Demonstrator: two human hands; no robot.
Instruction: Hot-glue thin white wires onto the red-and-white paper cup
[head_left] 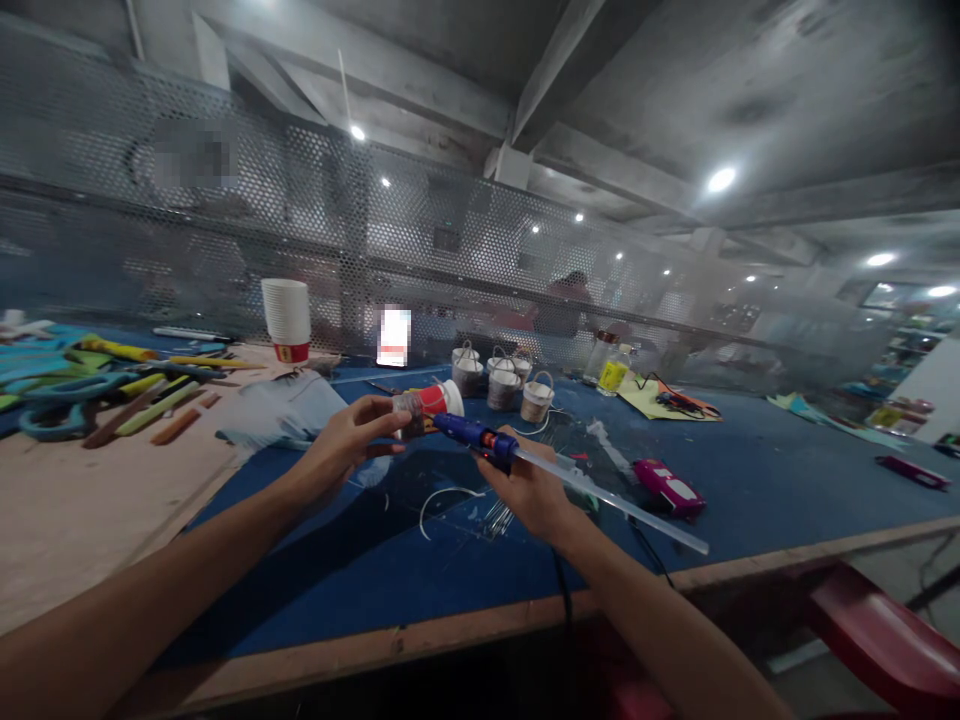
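My right hand (532,495) is wrapped round a blue hot glue gun (469,432). A long clear glue stick (622,505) sticks out of the gun's back end toward the lower right. The gun's nozzle points left, close to a small greyish cup-like piece (409,415) that my left hand (358,435) pinches between thumb and fingers. Whether nozzle and piece touch, I cannot tell. Just behind the piece is a red and white paper cup (442,398), tilted on its side and partly covered. Beyond it stand several small wrapped cups with handles (504,385).
A stack of white paper cups (286,315) stands at the back left. Scissors (71,400) and several tools lie at far left. A magenta device (670,488), thin wires (499,515) and a yellow-labelled bottle (615,370) are on the blue tabletop (360,590). Perforated mesh (465,220) rises behind.
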